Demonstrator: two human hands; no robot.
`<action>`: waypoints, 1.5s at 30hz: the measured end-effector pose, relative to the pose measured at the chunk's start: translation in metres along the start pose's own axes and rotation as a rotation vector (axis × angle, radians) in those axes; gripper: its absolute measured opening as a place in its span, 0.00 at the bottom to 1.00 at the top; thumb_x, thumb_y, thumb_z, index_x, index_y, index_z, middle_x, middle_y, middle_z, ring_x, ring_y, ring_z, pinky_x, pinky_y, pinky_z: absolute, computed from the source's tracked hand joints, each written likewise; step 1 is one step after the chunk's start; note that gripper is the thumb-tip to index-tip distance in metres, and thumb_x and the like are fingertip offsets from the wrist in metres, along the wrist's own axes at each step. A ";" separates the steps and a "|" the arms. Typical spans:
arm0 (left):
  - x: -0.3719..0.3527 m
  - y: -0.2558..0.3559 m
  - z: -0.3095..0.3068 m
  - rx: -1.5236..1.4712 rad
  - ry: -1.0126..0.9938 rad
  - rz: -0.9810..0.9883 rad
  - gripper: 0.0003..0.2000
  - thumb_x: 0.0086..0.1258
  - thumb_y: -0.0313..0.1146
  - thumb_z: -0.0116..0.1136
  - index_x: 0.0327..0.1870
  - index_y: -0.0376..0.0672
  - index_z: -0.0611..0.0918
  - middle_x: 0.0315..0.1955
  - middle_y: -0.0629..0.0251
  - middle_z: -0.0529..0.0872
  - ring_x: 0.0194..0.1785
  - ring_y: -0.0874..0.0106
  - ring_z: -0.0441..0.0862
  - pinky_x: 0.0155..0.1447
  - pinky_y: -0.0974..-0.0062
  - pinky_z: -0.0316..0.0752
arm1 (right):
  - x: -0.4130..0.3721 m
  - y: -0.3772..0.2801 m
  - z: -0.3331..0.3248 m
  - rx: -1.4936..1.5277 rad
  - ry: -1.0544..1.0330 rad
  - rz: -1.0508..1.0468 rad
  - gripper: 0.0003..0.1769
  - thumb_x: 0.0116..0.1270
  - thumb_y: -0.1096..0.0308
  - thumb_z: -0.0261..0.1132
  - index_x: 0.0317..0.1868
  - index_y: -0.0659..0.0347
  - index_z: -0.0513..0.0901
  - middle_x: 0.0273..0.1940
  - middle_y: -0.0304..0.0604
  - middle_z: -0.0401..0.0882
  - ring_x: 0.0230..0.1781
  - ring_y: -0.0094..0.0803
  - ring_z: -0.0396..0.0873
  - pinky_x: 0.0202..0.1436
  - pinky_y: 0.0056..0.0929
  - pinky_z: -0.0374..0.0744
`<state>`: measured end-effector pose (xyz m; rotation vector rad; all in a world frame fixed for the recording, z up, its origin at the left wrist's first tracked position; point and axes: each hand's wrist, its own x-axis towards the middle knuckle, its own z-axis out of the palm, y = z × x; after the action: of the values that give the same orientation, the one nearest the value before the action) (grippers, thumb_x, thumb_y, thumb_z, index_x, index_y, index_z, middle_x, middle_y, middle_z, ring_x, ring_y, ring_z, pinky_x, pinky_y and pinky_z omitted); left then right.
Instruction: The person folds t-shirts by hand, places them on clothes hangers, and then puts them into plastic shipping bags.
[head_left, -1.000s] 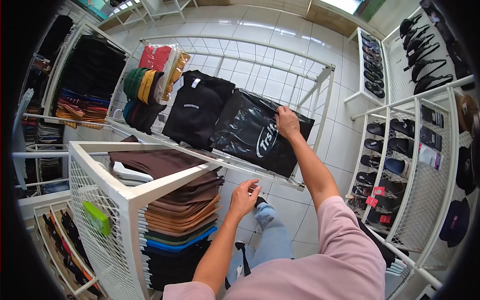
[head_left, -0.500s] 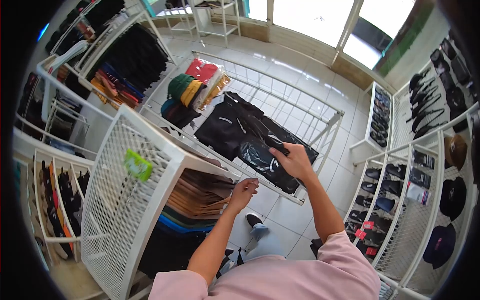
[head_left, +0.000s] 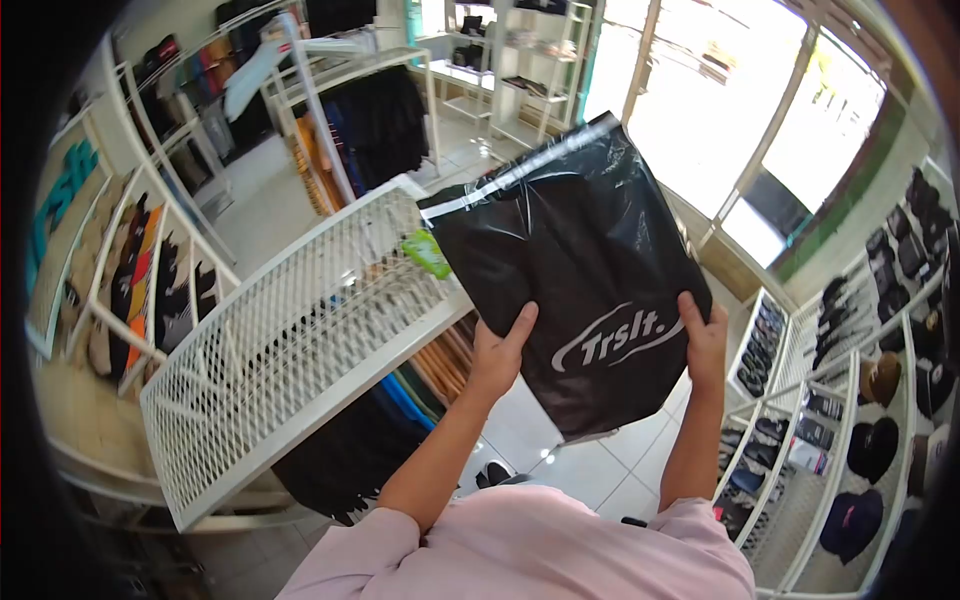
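A glossy black plastic mailer bag [head_left: 590, 270] with a white "Trslt." logo is held up in front of my chest, tilted. My left hand [head_left: 503, 350] grips its left edge, thumb on the front. On the opposite edge my right hand [head_left: 703, 340] holds it the same way, fingers behind. A pale strip runs along the bag's top edge. The bag hides most of the floor-level rack behind it. Close to its left side is a green packet [head_left: 427, 253] on the white mesh rack top [head_left: 300, 340].
Beneath the mesh top hang brown, blue and black garments [head_left: 350, 450]. At right, white shelves [head_left: 800, 500] carry sandals, with hats [head_left: 875, 445] on the mesh wall. More clothes hang on a rack [head_left: 375, 125] at the back. Glass doors [head_left: 700, 80] let in bright light.
The black bag has come up from the low wire rack and is now in both hands. My left hand has closed on its left edge. The view has tilted up.
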<state>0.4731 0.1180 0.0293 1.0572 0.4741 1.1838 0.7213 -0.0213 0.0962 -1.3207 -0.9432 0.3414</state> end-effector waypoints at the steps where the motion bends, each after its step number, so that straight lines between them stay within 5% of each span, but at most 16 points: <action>1: -0.012 0.018 -0.015 0.093 0.041 0.078 0.25 0.82 0.38 0.69 0.71 0.30 0.81 0.68 0.56 0.86 0.70 0.67 0.81 0.76 0.70 0.72 | -0.007 0.003 0.014 -0.061 -0.041 -0.048 0.22 0.80 0.60 0.74 0.64 0.69 0.88 0.52 0.39 0.92 0.50 0.25 0.85 0.59 0.27 0.81; 8: -0.076 0.152 -0.176 0.643 0.359 0.229 0.23 0.80 0.36 0.71 0.69 0.31 0.82 0.63 0.56 0.89 0.66 0.66 0.85 0.74 0.67 0.75 | -0.076 -0.004 0.200 0.098 -0.486 0.097 0.20 0.79 0.65 0.73 0.64 0.68 0.85 0.50 0.40 0.91 0.51 0.22 0.83 0.59 0.26 0.80; 13: -0.053 0.237 -0.316 0.992 0.392 0.067 0.21 0.75 0.36 0.73 0.63 0.33 0.86 0.52 0.57 0.95 0.56 0.63 0.91 0.67 0.65 0.81 | -0.128 0.009 0.352 0.122 -0.717 0.091 0.26 0.79 0.63 0.74 0.68 0.72 0.80 0.54 0.48 0.90 0.54 0.32 0.85 0.61 0.35 0.82; 16: -0.014 0.276 -0.390 1.373 0.425 0.125 0.27 0.73 0.38 0.75 0.68 0.34 0.84 0.58 0.47 0.92 0.62 0.54 0.90 0.69 0.60 0.80 | -0.174 -0.004 0.414 0.209 -0.823 0.248 0.39 0.77 0.64 0.75 0.79 0.75 0.69 0.52 0.52 0.90 0.47 0.28 0.87 0.52 0.30 0.84; 17: -0.009 0.289 -0.397 1.546 0.501 0.158 0.29 0.72 0.39 0.75 0.71 0.35 0.82 0.61 0.44 0.91 0.65 0.50 0.89 0.70 0.58 0.80 | -0.198 0.008 0.431 0.090 -0.809 0.144 0.44 0.76 0.65 0.74 0.84 0.73 0.63 0.49 0.49 0.90 0.40 0.25 0.86 0.45 0.28 0.84; 19: -0.019 0.306 -0.407 1.573 0.531 0.189 0.33 0.73 0.42 0.75 0.76 0.38 0.79 0.66 0.41 0.87 0.71 0.46 0.84 0.73 0.56 0.79 | -0.235 -0.011 0.441 0.350 -0.962 0.215 0.39 0.75 0.66 0.74 0.81 0.71 0.70 0.42 0.44 0.89 0.36 0.24 0.85 0.41 0.29 0.83; 22: -0.054 0.314 -0.418 1.514 0.497 0.228 0.32 0.74 0.45 0.74 0.75 0.39 0.80 0.65 0.42 0.88 0.70 0.50 0.86 0.72 0.57 0.80 | -0.233 -0.052 0.436 0.035 -1.177 0.225 0.30 0.75 0.67 0.74 0.73 0.69 0.81 0.39 0.43 0.90 0.34 0.24 0.86 0.40 0.28 0.83; 27: -0.193 0.301 -0.369 1.270 0.582 0.183 0.21 0.73 0.37 0.77 0.62 0.37 0.88 0.39 0.55 0.94 0.41 0.63 0.91 0.51 0.67 0.84 | -0.174 -0.023 0.478 -0.100 -0.809 -0.161 0.22 0.73 0.67 0.75 0.64 0.66 0.88 0.41 0.46 0.93 0.36 0.30 0.90 0.40 0.30 0.84; 29: -0.240 0.287 -0.370 1.304 0.784 0.131 0.18 0.73 0.37 0.77 0.57 0.36 0.89 0.35 0.56 0.92 0.37 0.64 0.90 0.46 0.66 0.83 | -0.136 0.018 0.513 -0.021 -0.634 -0.438 0.21 0.74 0.64 0.75 0.62 0.66 0.88 0.45 0.51 0.93 0.43 0.40 0.91 0.49 0.37 0.86; 31: -0.271 0.283 -0.365 1.465 0.990 -0.040 0.20 0.75 0.46 0.74 0.52 0.36 0.89 0.33 0.55 0.91 0.37 0.59 0.90 0.46 0.60 0.83 | -0.104 0.034 0.534 -0.308 -0.585 -0.508 0.26 0.75 0.52 0.73 0.61 0.66 0.89 0.50 0.57 0.92 0.55 0.52 0.89 0.65 0.49 0.82; 34: -0.299 0.271 -0.365 1.575 1.145 -0.260 0.25 0.76 0.57 0.69 0.47 0.38 0.88 0.32 0.55 0.91 0.40 0.51 0.91 0.48 0.51 0.82 | -0.094 0.044 0.558 -0.814 -0.584 -0.454 0.34 0.74 0.40 0.69 0.60 0.65 0.89 0.53 0.62 0.91 0.61 0.58 0.86 0.73 0.57 0.74; 37: -0.300 0.261 -0.353 1.483 1.114 -0.310 0.24 0.75 0.56 0.71 0.46 0.38 0.88 0.31 0.56 0.92 0.41 0.50 0.91 0.49 0.51 0.82 | -0.093 0.038 0.562 -0.834 -0.716 -0.422 0.37 0.73 0.36 0.68 0.59 0.65 0.90 0.52 0.63 0.91 0.61 0.61 0.86 0.74 0.61 0.72; 42: -0.295 0.251 -0.366 1.236 1.147 -0.164 0.11 0.71 0.33 0.75 0.47 0.37 0.88 0.33 0.56 0.93 0.40 0.57 0.93 0.46 0.60 0.84 | -0.111 0.019 0.549 -0.597 -0.685 -0.385 0.26 0.76 0.49 0.66 0.55 0.65 0.92 0.46 0.66 0.91 0.53 0.63 0.89 0.67 0.55 0.80; 45: -0.304 0.246 -0.417 1.255 1.258 0.060 0.10 0.72 0.34 0.74 0.47 0.37 0.90 0.34 0.56 0.93 0.39 0.59 0.92 0.46 0.61 0.84 | -0.100 0.022 0.541 -0.398 -0.920 -0.199 0.21 0.76 0.56 0.61 0.54 0.63 0.92 0.48 0.66 0.91 0.55 0.67 0.87 0.62 0.53 0.83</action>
<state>-0.0871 0.0148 -0.0189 1.1748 2.3937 1.5098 0.2644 0.2756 0.0148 -1.4125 -1.9793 0.6524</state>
